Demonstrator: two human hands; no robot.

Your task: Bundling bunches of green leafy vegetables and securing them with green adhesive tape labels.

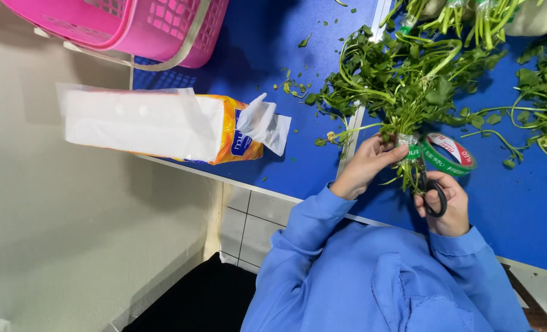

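My left hand (pixel 367 166) grips the stems of a bunch of leafy greens (pixel 402 80) where clear tape binds them, on a blue table (pixel 267 49). My right hand (pixel 444 206) holds black-handled scissors (pixel 430 190), blades pointing up at the stem ends just below the taped spot. A roll of green and red tape (pixel 450 154) lies on the table, right beside the bunch and above my right hand. I wear blue sleeves.
A pack of white tissues (pixel 157 126) lies at the table's left edge, with a pink plastic basket (pixel 132 27) above it. More bundled greens (pixel 544 104) lie at the right and top right. Loose leaf scraps (pixel 292 86) dot the table.
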